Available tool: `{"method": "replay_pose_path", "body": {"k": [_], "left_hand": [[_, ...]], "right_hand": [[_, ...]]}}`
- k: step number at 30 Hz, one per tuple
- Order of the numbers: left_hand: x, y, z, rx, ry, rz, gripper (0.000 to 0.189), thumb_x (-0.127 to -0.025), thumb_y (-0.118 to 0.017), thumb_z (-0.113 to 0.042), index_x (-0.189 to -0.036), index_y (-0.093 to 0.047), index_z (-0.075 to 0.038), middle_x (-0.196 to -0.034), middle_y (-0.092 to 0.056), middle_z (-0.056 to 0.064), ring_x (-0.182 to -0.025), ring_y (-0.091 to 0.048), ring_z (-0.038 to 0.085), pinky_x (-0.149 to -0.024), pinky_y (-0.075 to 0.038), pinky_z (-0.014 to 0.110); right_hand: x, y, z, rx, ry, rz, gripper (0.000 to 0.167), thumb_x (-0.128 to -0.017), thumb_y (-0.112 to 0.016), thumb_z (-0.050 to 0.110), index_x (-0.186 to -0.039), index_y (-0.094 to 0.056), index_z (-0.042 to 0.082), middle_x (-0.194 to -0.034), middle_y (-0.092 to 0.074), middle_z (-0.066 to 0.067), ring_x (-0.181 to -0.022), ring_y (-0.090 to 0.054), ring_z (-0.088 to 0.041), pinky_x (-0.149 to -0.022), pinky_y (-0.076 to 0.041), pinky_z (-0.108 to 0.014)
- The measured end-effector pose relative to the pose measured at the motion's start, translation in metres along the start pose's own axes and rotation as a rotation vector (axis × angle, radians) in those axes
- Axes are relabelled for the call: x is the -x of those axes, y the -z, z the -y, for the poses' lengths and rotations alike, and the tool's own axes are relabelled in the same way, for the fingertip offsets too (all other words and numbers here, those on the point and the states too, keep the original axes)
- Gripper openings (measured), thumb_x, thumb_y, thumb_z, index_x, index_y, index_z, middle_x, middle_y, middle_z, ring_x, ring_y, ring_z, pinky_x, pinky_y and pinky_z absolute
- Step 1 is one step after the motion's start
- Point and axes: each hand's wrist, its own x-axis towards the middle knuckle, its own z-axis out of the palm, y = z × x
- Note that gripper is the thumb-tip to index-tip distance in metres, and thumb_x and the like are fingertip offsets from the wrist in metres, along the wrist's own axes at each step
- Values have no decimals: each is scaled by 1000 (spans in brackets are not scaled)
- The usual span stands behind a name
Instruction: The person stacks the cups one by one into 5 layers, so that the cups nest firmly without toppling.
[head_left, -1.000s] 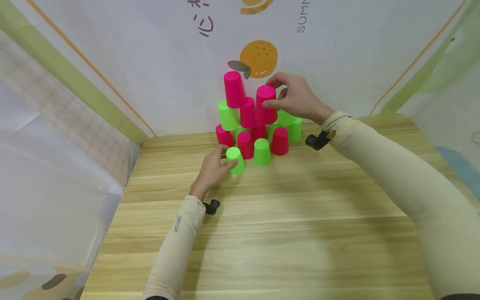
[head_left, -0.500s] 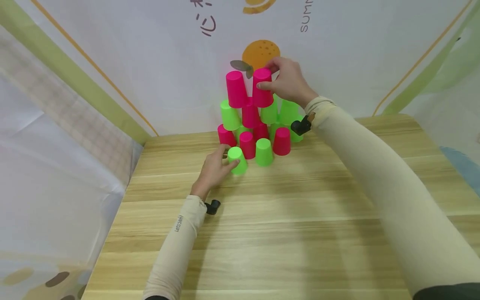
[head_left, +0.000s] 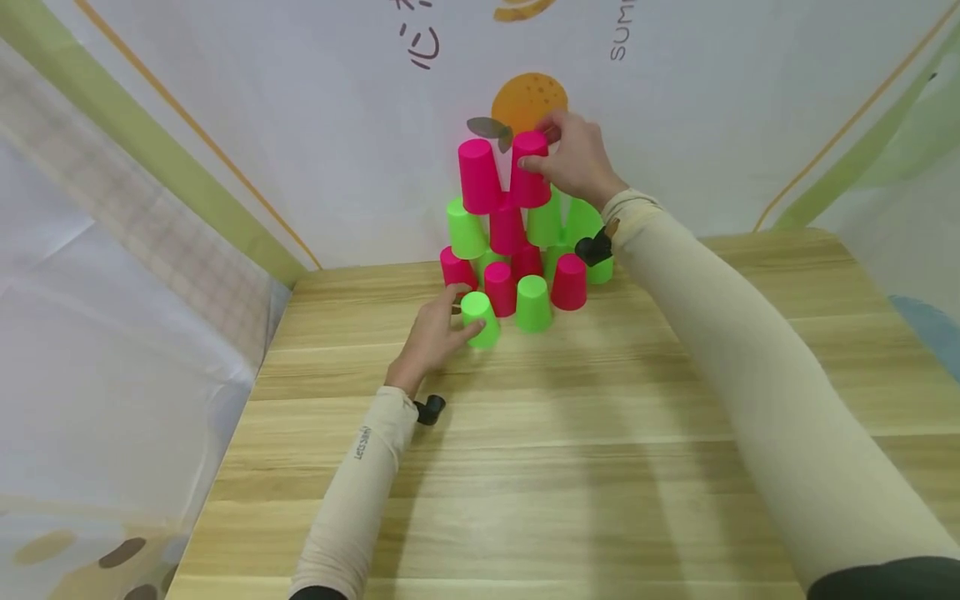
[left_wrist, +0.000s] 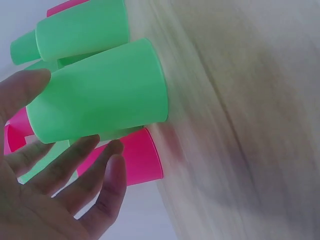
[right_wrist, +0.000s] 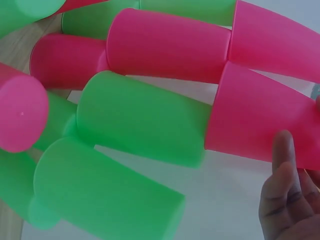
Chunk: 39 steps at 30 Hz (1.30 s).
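In the head view my right hand [head_left: 581,158] grips a pink cup [head_left: 531,179], upside down at the top of a stack of cups. The right wrist view shows that pink cup [right_wrist: 255,115] with its rim meeting a green cup [right_wrist: 142,120] of the tier below. Another pink cup [head_left: 480,179] stands beside it on the same tier. Lower down, my left hand [head_left: 431,337] holds a green cup [head_left: 483,322] standing on the table, thumb on one side and fingers on the other. In the left wrist view this green cup [left_wrist: 100,92] shows large.
A front row has a pink cup [head_left: 499,292], a green cup [head_left: 533,307] and another pink cup [head_left: 570,285]. Behind it the stack stands close to a white printed cloth [head_left: 360,167]. The wooden table [head_left: 525,467] extends toward me.
My right hand has lifted the pink cup and brought it onto the top tier, beside the other pink cup. My left hand stays at its green cup.
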Motion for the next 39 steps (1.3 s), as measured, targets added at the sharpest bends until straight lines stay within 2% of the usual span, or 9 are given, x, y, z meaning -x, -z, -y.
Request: {"method": "replay_pose_path", "body": {"k": [8, 14, 21, 24, 28, 30, 33, 36, 39], "left_hand": [[0, 2, -3, 14, -34, 6, 50, -91, -74, -19, -134, -52, -6, -129, -65, 15, -118, -67, 37, -102, -56, 46], [1, 5, -5, 16, -58, 12, 48, -91, -74, -21, -132, -54, -7, -127, -66, 15, -114, -69, 37, -97, -58, 46], [1, 20, -14, 9, -105, 5, 47, -90, -75, -25, -131, -55, -12, -122, -69, 10, -113, -68, 30, -87, -61, 42], [0, 28, -24, 9, -132, 1, 49, -90, -75, -25, -133, -55, -12, -122, -69, 8, -111, -67, 28, -86, -60, 42], [-4, 43, -42, 3, -176, 11, 52, -90, -75, -25, -135, -54, -9, -122, -69, 8, -107, -68, 28, -89, -59, 41], [-8, 51, -53, -18, -214, 4, 52, -90, -75, -25, -135, -55, -8, -121, -70, 9, -104, -69, 28, -91, -58, 41], [-16, 62, -69, -74, -271, -16, 51, -90, -74, -26, -134, -55, -7, -120, -70, 9, -103, -70, 27, -92, -58, 40], [-26, 71, -85, -115, -305, -17, 50, -90, -75, -26, -133, -56, -8, -122, -70, 7, -104, -71, 26, -90, -59, 38], [-36, 79, -103, -143, -321, 8, 51, -89, -76, -28, -132, -55, -8, -122, -69, 6, -106, -70, 24, -91, -58, 37]], "right_hand": [[-3, -1, 0, 18, -8, -19, 55, -94, -67, 32, -141, -47, 12, -136, -60, -6, -119, -53, -15, -91, -58, -26], [0, -3, 2, 22, 12, -25, 57, -94, -67, 33, -142, -45, 12, -137, -60, -6, -124, -51, -18, -91, -58, -27], [9, -1, 1, 36, 41, -44, 61, -92, -67, 34, -143, -42, 12, -139, -60, -8, -127, -52, -21, -92, -55, -31], [14, 4, -2, 45, 47, -54, 62, -92, -68, 35, -143, -41, 12, -138, -60, -8, -128, -51, -22, -92, -53, -31], [29, 16, -9, 35, 35, -60, 63, -92, -68, 36, -144, -40, 14, -140, -58, -8, -113, -61, -21, -85, -55, -26], [39, 25, -15, 4, 25, -67, 63, -92, -68, 37, -144, -41, 13, -140, -58, -9, -97, -68, -19, -77, -57, -23], [56, 37, -27, -45, 16, -74, 62, -92, -68, 37, -143, -43, 11, -139, -58, -12, -77, -69, -11, -67, -56, -20], [74, 43, -40, -120, 10, -64, 59, -92, -69, 34, -140, -46, 9, -134, -59, -14, -71, -67, -5, -64, -56, -19], [90, 46, -52, -237, 2, -34, 50, -93, -69, 28, -135, -50, 7, -122, -63, -8, -70, -68, -6, -62, -57, -21]]}}
